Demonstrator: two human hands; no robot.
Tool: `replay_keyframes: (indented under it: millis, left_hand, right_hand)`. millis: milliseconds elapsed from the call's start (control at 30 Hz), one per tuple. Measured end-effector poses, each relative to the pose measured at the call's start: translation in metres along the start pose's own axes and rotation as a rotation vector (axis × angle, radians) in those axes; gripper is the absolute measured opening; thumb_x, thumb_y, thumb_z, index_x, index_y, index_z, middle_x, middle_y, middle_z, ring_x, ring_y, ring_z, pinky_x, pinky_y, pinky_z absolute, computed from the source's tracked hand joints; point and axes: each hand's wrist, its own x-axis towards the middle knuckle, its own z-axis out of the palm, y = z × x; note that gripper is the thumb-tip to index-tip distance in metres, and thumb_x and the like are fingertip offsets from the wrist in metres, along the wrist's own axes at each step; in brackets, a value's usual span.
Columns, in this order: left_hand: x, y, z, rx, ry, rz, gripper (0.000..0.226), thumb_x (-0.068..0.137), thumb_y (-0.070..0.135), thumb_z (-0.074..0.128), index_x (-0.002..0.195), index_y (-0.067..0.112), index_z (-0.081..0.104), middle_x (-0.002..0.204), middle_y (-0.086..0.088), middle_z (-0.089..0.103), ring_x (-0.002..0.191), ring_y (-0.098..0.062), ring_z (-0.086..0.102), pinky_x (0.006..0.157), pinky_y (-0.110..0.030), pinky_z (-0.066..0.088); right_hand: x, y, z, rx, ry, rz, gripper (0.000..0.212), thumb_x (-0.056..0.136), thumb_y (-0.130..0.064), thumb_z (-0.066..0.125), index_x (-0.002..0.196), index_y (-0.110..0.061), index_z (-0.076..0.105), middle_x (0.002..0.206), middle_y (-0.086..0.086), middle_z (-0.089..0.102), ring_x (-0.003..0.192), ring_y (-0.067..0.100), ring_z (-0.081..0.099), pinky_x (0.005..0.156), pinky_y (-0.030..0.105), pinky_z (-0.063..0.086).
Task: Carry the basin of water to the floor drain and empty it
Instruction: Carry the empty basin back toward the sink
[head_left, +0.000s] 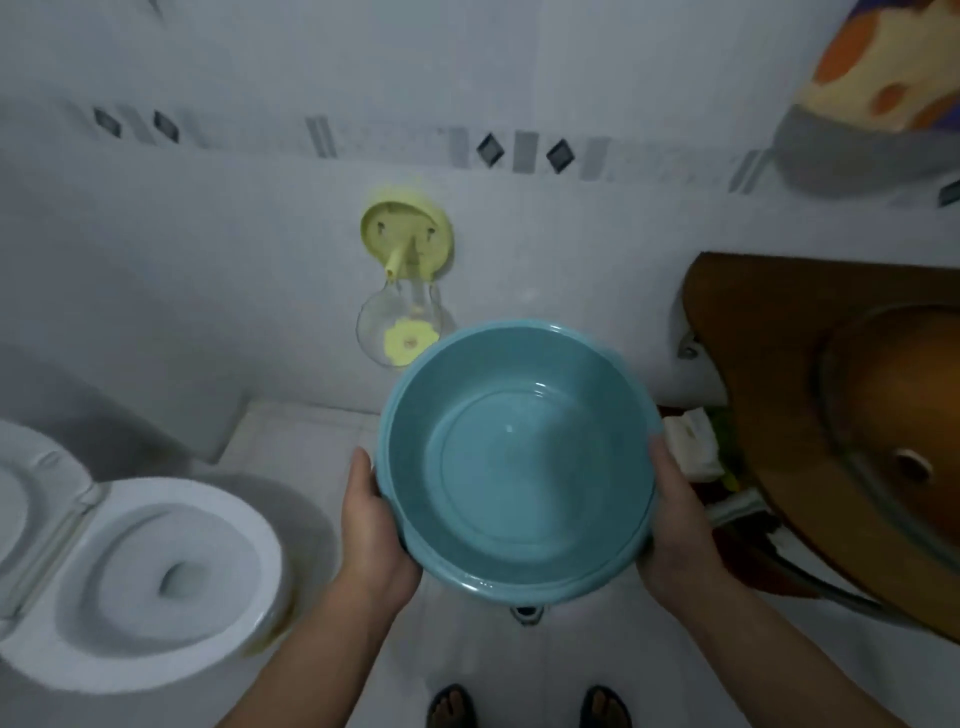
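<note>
Left hand (375, 525) and right hand (678, 525) grip opposite sides of basin (519, 457), held level, probably so water (524, 462) does not spill. Basin hangs above floor, drain (525, 613) partly visible just under near rim. Tipping not yet begun.

Left hand (375, 525), right hand (680, 525) gripping, forearms extended.

- One blue basin (519, 457) with water
- Two hands: left hand (376, 535), right hand (680, 530)
- One toilet (156, 577)
- One floor drain (525, 613), partly hidden
- Two feet (452, 706)
- One brown sink (857, 415)
- One yellow-green wall holder (405, 236)
</note>
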Motion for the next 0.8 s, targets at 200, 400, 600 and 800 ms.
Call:
replay_keyframes:
  millis: [200,400,600,800]
  left_hand:
    - [-0.022,0.006,0.045,0.050,-0.119,-0.022,0.060,0.101,0.052,0.031,0.078,0.026,0.081,0.090,-0.007,0.079,0.080,-0.024,0.076,0.063,-0.036,0.059]
    - [-0.034,-0.015,0.109,0.131,-0.243,-0.098,0.060,0.100,0.056,0.032,0.092,0.024,0.082,0.099,-0.010,0.079,0.090,-0.027,0.075,0.072,-0.041,0.057]
    - [-0.053,-0.049,0.172,0.230,-0.357,-0.143,0.055,0.097,0.054,0.038,0.097,0.018,0.079,0.103,-0.013,0.077,0.090,-0.030,0.074,0.068,-0.043,0.061]
    - [-0.071,-0.089,0.232,0.295,-0.407,-0.142,0.052,0.098,0.053,0.040,0.095,0.018,0.079,0.094,-0.013,0.077,0.083,-0.030,0.074,0.067,-0.046,0.061]
  right_hand:
    - [-0.038,-0.042,-0.017,0.024,0.051,-0.122,0.046,0.083,-0.059,0.055,0.117,-0.031,0.070,0.120,-0.001,0.071,0.108,0.020,0.067,0.080,0.038,0.058]
    - [-0.068,-0.077,-0.063,0.086,0.233,-0.215,0.044,0.084,-0.057,0.057,0.115,-0.029,0.071,0.119,0.002,0.072,0.106,0.022,0.068,0.091,0.045,0.052]
    - [-0.089,-0.115,-0.116,0.116,0.342,-0.247,0.050,0.070,-0.066,0.065,0.109,-0.034,0.073,0.113,-0.001,0.074,0.101,0.021,0.070,0.082,0.041,0.056]
    - [-0.100,-0.145,-0.172,0.174,0.444,-0.250,0.054,0.063,-0.066,0.067,0.103,-0.031,0.075,0.104,-0.003,0.076,0.093,0.019,0.072,0.080,0.041,0.056]
